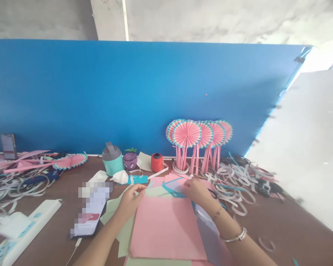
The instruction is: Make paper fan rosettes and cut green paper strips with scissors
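Note:
A pink paper sheet lies on top of pale green and lilac sheets on the brown table. My left hand pinches the sheet's far left corner with curled fingers. My right hand, with bracelets on the wrist, grips the far right corner. Beyond the sheet lie pink paper pieces and a blue strip.
Finished pink paper fans on sticks lean on the blue board. A teal bottle, purple pot, red thread spool, curled white strips, a power strip and a phone crowd the table.

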`<state>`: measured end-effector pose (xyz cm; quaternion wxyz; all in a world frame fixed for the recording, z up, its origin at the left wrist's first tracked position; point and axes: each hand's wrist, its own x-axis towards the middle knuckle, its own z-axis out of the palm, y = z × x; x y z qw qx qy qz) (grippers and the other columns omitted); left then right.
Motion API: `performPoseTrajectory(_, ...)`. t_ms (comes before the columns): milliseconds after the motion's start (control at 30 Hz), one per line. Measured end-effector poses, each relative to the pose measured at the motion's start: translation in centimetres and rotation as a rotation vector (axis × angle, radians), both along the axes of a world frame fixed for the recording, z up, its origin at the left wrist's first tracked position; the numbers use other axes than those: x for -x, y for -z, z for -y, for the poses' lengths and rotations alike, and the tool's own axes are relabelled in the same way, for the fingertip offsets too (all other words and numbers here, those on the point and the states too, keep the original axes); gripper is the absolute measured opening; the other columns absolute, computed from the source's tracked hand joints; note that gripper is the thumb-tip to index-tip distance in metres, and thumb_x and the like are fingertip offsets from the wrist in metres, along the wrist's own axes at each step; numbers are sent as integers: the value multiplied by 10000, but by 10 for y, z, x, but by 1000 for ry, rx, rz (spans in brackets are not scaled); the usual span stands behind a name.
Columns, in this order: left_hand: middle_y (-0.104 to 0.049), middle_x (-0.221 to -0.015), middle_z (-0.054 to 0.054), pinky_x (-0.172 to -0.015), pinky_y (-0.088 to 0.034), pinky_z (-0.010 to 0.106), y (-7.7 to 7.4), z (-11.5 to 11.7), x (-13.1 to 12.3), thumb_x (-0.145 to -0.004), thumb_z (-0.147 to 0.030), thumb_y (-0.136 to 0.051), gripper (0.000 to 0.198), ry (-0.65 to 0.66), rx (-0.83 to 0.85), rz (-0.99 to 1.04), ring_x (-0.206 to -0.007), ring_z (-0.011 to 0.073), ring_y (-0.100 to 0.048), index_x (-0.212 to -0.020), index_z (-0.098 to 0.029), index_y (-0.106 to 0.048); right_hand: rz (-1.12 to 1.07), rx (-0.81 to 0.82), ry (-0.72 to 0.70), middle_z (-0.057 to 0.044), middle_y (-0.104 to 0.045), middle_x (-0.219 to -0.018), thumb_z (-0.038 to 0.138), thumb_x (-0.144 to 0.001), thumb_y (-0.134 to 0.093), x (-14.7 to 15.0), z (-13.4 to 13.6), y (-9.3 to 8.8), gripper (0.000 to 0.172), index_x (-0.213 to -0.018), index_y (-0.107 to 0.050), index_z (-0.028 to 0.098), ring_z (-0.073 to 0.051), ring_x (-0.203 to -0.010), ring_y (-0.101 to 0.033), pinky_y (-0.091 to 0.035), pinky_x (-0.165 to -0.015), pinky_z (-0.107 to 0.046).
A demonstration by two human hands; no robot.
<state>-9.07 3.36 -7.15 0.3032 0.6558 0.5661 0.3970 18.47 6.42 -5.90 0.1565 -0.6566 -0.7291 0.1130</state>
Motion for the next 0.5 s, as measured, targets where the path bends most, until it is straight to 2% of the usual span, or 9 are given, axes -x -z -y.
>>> performPoseTrajectory(67, -696, -917, 40, -789, -429, 341, 1, 0, 0, -752, -354, -491, 245, -2, -17, -5, -890, 224, -612, -862, -207, -654, 98, -46, 24, -112, -665, -944, 140, -670, -516, 1, -4, -3, 276, -875, -700, 140, -239, -933, -548, -371, -787, -298)
performPoseTrajectory(133, -700, -907, 35, -779, -433, 338, 2, 0, -1, -755, -348, -489, 239, -7, -23, -13, -877, 220, -615, -859, -208, -653, 203, -71, 18, -113, -655, -1031, 133, -699, -492, 5, -10, -6, 322, -953, -689, 153, -249, -998, -536, -362, -837, -321)
performPoseTrajectory(300, -703, -873, 31, -748, -445, 328, 6, -1, 0, -754, -336, -486, 230, -21, -37, -14, -842, 212, -619, -840, -208, -657, 303, -66, -179, -89, -658, -1054, 91, -738, -480, 16, -29, -10, 340, -996, -680, 185, -220, -1038, -522, -347, -866, -301)
performPoseTrajectory(400, -702, -857, 32, -730, -446, 321, 6, -1, 0, -751, -329, -484, 221, -24, -47, -12, -820, 207, -617, -821, -209, -656, 374, -64, -284, -120, -658, -1035, 93, -782, -463, 18, -40, -7, 332, -1034, -664, 169, -230, -1029, -530, -338, -874, -324)
performPoseTrajectory(500, -698, -858, 33, -721, -446, 316, 6, -1, 1, -752, -328, -475, 226, -22, -45, -14, -820, 206, -616, -817, -206, -653, 427, -85, -326, -153, -637, -1066, 110, -828, -429, 18, -48, -5, 333, -1084, -638, 149, -243, -1025, -533, -329, -881, -351)
